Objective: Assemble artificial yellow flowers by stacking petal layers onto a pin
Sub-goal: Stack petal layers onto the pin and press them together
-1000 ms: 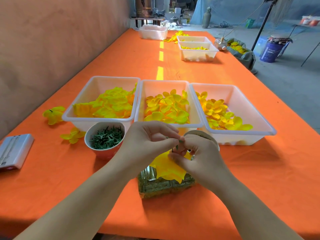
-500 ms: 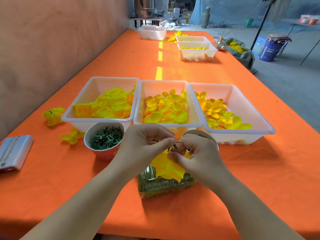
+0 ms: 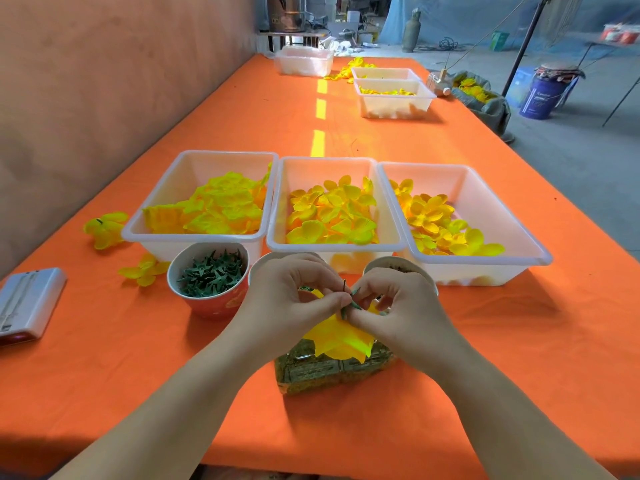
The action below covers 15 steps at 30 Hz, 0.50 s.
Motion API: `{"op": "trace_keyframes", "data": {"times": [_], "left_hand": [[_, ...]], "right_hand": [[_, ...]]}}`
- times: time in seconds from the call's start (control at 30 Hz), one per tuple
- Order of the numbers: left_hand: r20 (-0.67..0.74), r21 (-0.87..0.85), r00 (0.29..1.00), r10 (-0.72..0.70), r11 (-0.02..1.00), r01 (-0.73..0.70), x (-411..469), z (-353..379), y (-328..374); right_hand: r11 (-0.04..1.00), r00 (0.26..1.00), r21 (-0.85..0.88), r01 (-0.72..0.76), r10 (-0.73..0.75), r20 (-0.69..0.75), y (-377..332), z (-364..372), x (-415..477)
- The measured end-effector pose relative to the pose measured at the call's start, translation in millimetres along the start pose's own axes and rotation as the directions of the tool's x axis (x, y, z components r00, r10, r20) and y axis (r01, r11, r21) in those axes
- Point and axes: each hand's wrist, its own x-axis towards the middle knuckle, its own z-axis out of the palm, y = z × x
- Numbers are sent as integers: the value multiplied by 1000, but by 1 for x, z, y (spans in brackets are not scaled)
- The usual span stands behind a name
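A yellow flower (image 3: 341,341) of stacked petal layers hangs between my hands above a green foam block (image 3: 332,370). My left hand (image 3: 291,303) pinches the thin pin (image 3: 344,285) that sticks up through the stack. My right hand (image 3: 398,306) pinches a small green calyx (image 3: 351,303) at the pin's base. Three white trays hold loose yellow petals: left (image 3: 207,209), middle (image 3: 332,213), right (image 3: 440,220). A red cup (image 3: 211,275) holds green calyx pieces.
Two finished yellow flowers (image 3: 104,228) (image 3: 143,270) lie at the left. A white device (image 3: 26,303) sits near the left edge. Two paper cups (image 3: 398,268) stand behind my hands. More trays (image 3: 394,95) stand far along the orange table (image 3: 519,341).
The green calyx has slid down the pin toward the petals. The pin's tip now shows above my fingers. Both hands stay in nearly the same place.
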Motion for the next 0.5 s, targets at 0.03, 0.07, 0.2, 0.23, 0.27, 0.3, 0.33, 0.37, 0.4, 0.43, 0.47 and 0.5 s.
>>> {"op": "trace_keyframes", "data": {"times": [0.03,0.07,0.2,0.23,0.27,0.3,0.33,0.37,0.4,0.43,0.47,0.5], "left_hand": [[14,27,1000,-3,1000,3,0,-1,1],[32,60,999,-4,998,2,0,-1,2],[87,183,995,-41,983,25,2,-5,10],[97,218,994,-59,975,37,4,-6,12],[111,253,991,-81,966,50,6,-8,15],[131,287,986,-103,956,62,9,-8,18],[152,320,981,-122,945,68,11,-9,22],[172,357,976,-133,932,65,13,-9,25],[187,398,973,-136,916,51,14,-9,27],[197,439,972,-131,898,32,14,-8,30],[205,469,971,-126,883,16,13,-8,31],[212,479,969,-123,878,7,13,-8,31]], "right_hand": [[1000,999,19,-23,22,36,-1,-3,0],[998,995,44,-52,48,84,-1,-6,0],[980,967,123,-154,124,221,-1,-15,-1],[979,967,120,-163,134,217,-1,-15,-1],[979,969,119,-166,139,206,-1,-15,-2],[978,971,127,-165,138,194,-1,-14,-2],[978,975,136,-157,131,181,0,-13,-2],[979,978,143,-143,118,171,0,-12,-2],[982,981,143,-125,102,164,0,-11,-2],[984,983,140,-112,90,160,0,-11,-2],[985,984,138,-106,84,158,0,-11,-2],[985,984,137,-106,84,157,0,-10,-2]]}}
